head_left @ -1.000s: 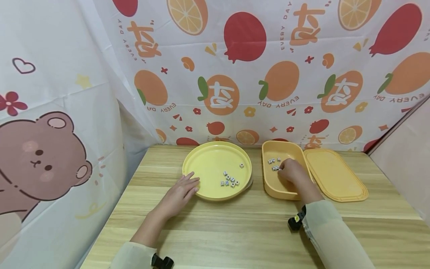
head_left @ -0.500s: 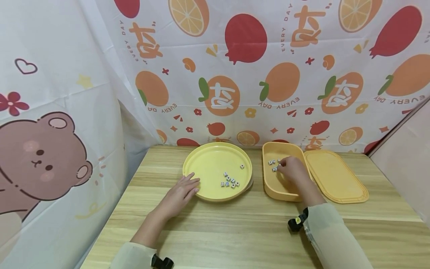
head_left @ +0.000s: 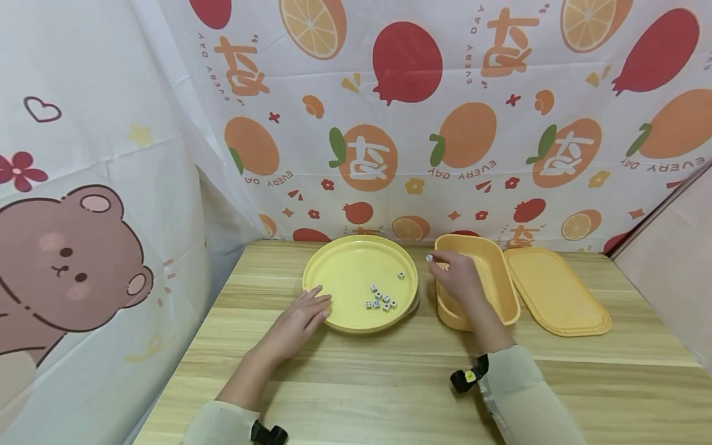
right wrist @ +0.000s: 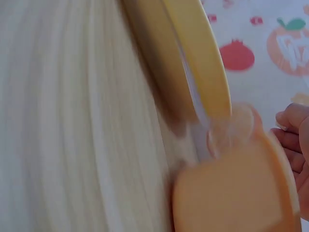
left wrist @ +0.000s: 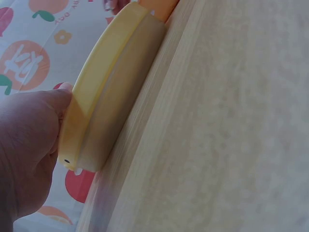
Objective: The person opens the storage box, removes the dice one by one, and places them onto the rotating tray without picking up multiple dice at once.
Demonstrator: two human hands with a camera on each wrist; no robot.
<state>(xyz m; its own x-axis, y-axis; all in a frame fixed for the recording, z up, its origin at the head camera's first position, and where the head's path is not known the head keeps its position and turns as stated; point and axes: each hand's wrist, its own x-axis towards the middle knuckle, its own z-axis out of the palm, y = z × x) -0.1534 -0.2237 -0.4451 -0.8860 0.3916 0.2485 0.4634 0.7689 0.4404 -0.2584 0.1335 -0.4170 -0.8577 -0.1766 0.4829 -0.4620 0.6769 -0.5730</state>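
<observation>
Between thumb and fingertips, my right hand [head_left: 460, 279] pinches a small white die [head_left: 429, 258], above the left rim of a deep orange-yellow box [head_left: 503, 289]. That hand covers most of the box's inside, so its dice are largely hidden. To the left sits a round yellow tray [head_left: 339, 269] holding several dice; most lie in a cluster [head_left: 385, 299] right of centre, and a single die [head_left: 401, 275] is farther right. My left hand [head_left: 297, 321] rests its extended fingers on the tray's near-left rim. In the right wrist view, my right hand [right wrist: 295, 140] shows beside the box.
A flat orange-yellow lid [head_left: 556, 290] lies right of the box, against its side. Both containers stand near the back of a wooden table [head_left: 356, 383]. A fruit-print cloth [head_left: 411, 154] hangs directly behind, and a bear-print cloth [head_left: 100, 259] hangs at the left.
My right hand has picked a die out of the box, lifted it and carried it left past the box rim. My left hand stays on the tray rim.
</observation>
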